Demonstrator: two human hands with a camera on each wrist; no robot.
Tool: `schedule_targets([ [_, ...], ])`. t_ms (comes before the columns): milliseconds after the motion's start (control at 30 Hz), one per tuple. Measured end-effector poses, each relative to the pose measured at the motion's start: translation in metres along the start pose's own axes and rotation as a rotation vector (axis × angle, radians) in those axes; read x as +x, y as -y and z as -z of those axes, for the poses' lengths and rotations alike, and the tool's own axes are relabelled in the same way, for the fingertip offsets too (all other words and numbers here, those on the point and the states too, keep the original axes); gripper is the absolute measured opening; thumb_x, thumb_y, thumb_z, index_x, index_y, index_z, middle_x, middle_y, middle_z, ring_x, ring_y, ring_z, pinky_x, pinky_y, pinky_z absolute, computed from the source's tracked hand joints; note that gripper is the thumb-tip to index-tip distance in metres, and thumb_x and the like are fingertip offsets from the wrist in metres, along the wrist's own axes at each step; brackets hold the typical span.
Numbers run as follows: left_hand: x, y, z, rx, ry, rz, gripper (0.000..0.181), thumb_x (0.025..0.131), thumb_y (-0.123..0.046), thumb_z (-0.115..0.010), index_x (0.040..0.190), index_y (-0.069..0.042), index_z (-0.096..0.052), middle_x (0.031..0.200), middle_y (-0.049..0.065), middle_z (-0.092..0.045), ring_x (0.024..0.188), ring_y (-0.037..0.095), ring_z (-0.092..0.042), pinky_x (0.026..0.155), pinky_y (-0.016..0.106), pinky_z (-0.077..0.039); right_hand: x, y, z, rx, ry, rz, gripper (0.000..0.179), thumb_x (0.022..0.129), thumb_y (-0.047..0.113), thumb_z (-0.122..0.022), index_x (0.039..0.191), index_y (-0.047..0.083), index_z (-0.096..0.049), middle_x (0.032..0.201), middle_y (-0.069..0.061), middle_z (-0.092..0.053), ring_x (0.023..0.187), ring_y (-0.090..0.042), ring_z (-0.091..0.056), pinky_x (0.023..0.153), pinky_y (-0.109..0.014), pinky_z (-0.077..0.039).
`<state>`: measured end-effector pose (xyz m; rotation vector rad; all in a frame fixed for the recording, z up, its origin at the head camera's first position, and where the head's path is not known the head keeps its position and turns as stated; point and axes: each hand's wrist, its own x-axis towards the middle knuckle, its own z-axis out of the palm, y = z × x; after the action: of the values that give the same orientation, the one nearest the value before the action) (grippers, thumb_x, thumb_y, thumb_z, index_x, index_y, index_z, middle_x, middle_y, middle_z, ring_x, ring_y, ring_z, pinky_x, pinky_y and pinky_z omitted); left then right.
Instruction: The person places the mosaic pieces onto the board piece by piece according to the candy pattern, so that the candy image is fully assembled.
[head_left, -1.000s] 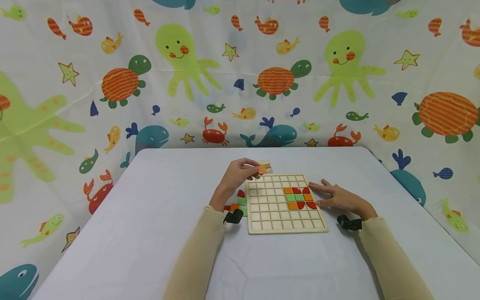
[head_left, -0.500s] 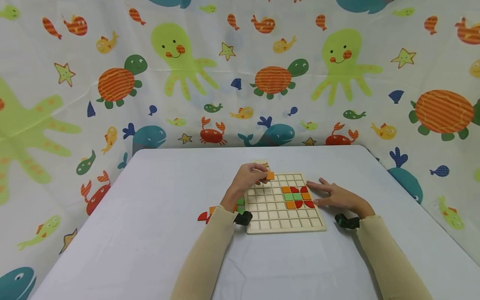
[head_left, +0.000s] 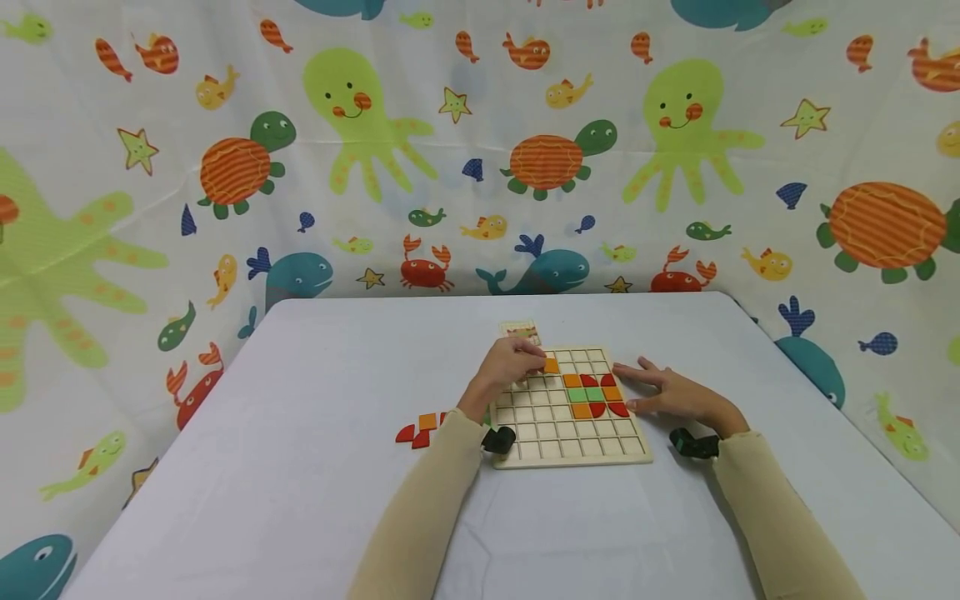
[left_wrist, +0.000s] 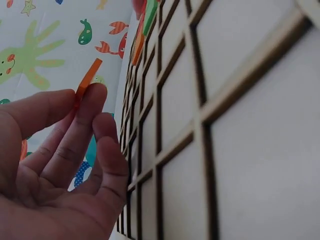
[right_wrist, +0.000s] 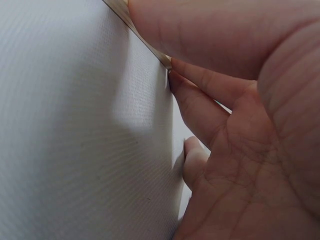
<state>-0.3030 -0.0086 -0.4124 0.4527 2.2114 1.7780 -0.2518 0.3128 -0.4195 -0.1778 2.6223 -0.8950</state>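
Note:
My left hand (head_left: 508, 368) pinches a thin orange square tile (head_left: 552, 366) between thumb and fingertips, over the upper part of a wooden grid board (head_left: 528, 427). In the left wrist view the tile (left_wrist: 89, 79) stands tilted at the fingertips, apart from the grid. Orange squares, green squares (head_left: 585, 395) and red rounded pieces (head_left: 618, 409) form a small block in the board's right half. My right hand (head_left: 678, 396) rests by the right edge with fingers stretched out; the right wrist view shows its fingertips touching the board's edge (right_wrist: 159, 57).
Behind the board lies a small patterned card (head_left: 519, 330). Loose pieces lie left of the board, among them an orange square (head_left: 427, 422) and a red rounded one (head_left: 406, 433); my left forearm hides some. A white cloth covers the table (head_left: 262, 467).
My left hand has carried the orange tile from beside the card rightward and nearer, over the board. More of the card and the loose pieces now shows. The right hand stays in place.

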Motion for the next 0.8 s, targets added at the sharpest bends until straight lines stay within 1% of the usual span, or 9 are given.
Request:
schedule_targets([
  [67, 0.000, 0.000, -0.002, 0.040, -0.001, 0.002, 0.017, 0.103, -0.009, -0.071, 0.112, 0.003, -0.077, 0.097, 0.012, -0.076, 0.079, 0.024, -0.062, 0.066, 0.029, -0.048, 0.000, 0.000, 0.000, -0.001, 0.002, 0.003, 0.094, 0.089, 0.050, -0.079, 0.166, 0.015, -0.038, 0.172, -0.035, -0.002, 0.151, -0.069, 0.002, 0.108, -0.088, -0.010],
  [167, 0.000, -0.002, -0.004, 0.110, -0.002, -0.001, 0.015, 0.103, -0.010, -0.072, 0.109, 0.002, -0.079, 0.097, 0.010, -0.075, 0.079, 0.024, -0.062, 0.065, 0.029, -0.048, -0.001, 0.000, 0.000, -0.006, 0.001, 0.011, 0.093, 0.090, 0.049, -0.079, 0.166, 0.016, -0.038, 0.172, -0.035, -0.002, 0.151, -0.069, 0.002, 0.108, -0.089, -0.010],
  [267, 0.000, -0.004, -0.005, 0.151, 0.000, 0.008, 0.014, 0.102, -0.010, -0.072, 0.108, 0.001, -0.080, 0.097, 0.009, -0.075, 0.079, 0.024, -0.062, 0.065, 0.030, -0.047, -0.001, -0.001, 0.000, -0.011, 0.000, 0.017, 0.093, 0.090, 0.049, -0.079, 0.166, 0.016, -0.038, 0.172, -0.035, -0.002, 0.151, -0.069, 0.001, 0.108, -0.089, -0.012],
  [467, 0.002, -0.006, -0.007, 0.165, 0.001, 0.048, 0.012, 0.101, -0.009, -0.074, 0.104, 0.002, -0.080, 0.096, 0.010, -0.074, 0.077, 0.021, -0.061, 0.063, 0.029, -0.046, -0.003, 0.001, 0.000, -0.003, 0.000, 0.021, 0.094, 0.090, 0.051, -0.079, 0.167, 0.017, -0.037, 0.173, -0.033, -0.002, 0.151, -0.069, -0.001, 0.108, -0.088, -0.015],
  [667, 0.003, -0.008, -0.012, 0.209, -0.035, 0.077, 0.010, 0.099, -0.008, -0.076, 0.100, 0.000, -0.081, 0.095, 0.008, -0.074, 0.078, 0.021, -0.061, 0.064, 0.028, -0.046, -0.003, 0.002, 0.000, -0.006, -0.004, 0.021, 0.093, 0.090, 0.050, -0.079, 0.167, 0.016, -0.037, 0.173, -0.034, -0.003, 0.151, -0.069, 0.000, 0.108, -0.088, -0.014],
  [800, 0.002, -0.008, -0.016, 0.255, -0.058, 0.075, 0.008, 0.098, -0.008, -0.077, 0.097, -0.002, -0.082, 0.092, 0.006, -0.074, 0.080, 0.020, -0.061, 0.069, 0.031, -0.049, -0.002, 0.002, -0.001, -0.004, -0.003, 0.018, 0.092, 0.091, 0.049, -0.079, 0.166, 0.015, -0.038, 0.172, -0.035, -0.003, 0.151, -0.069, 0.001, 0.108, -0.088, -0.012],
])
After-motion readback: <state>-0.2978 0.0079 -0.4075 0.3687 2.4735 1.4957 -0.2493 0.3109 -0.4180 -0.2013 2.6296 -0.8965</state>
